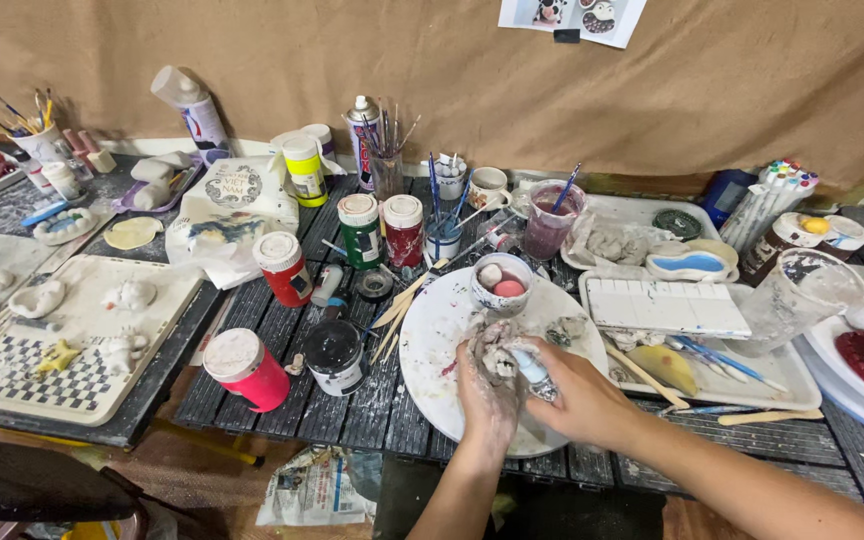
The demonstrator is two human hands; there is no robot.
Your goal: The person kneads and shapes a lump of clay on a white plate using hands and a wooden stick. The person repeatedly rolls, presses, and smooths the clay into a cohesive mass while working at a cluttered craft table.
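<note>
My left hand [489, 385] is cupped over the white round plate [437, 330] and holds a small white clay piece [498, 361] smeared with grey. My right hand [580, 398] grips a small paint tube [532, 368], its tip pressed against the clay piece. Both hands meet over the plate's lower half. A small cup [502, 283] with a pink and a white lump stands at the plate's far edge.
Paint jars in red [282, 266], green [359, 230], pink [245, 370] and black [334, 355] stand left of the plate. A white palette [667, 306] and brushes lie on a tray at right. A board [62, 340] with clay figures is at far left.
</note>
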